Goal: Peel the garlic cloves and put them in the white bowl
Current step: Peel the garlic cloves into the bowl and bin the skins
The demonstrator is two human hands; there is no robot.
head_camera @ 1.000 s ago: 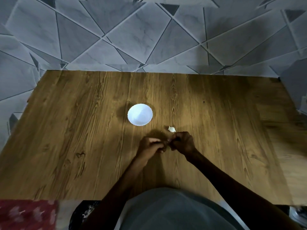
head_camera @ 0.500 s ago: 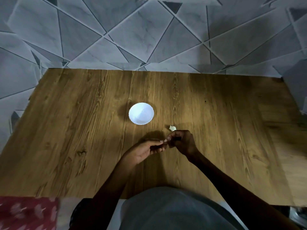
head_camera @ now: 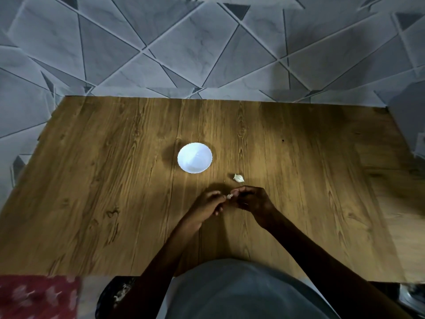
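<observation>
A small white bowl (head_camera: 194,161) with a scalloped rim stands near the middle of the wooden table (head_camera: 115,192). A pale garlic clove (head_camera: 238,178) lies on the wood to the right of the bowl and nearer to me. Just below it, my left hand (head_camera: 207,204) and my right hand (head_camera: 251,200) meet fingertip to fingertip. Both pinch a small garlic clove (head_camera: 229,196) between them, of which only a pale tip shows. The inside of the bowl looks white, and I cannot tell if anything lies in it.
A grey wall with a pattern of triangles rises behind the table's far edge. A red patterned cloth (head_camera: 36,295) shows at the lower left, below the near edge. A lighter wooden surface (head_camera: 404,203) adjoins the table on the right.
My hands have stayed together at the held clove. My left hand has loosened from a tight fist to longer fingers, and a pale bit of clove now shows between the fingertips.
</observation>
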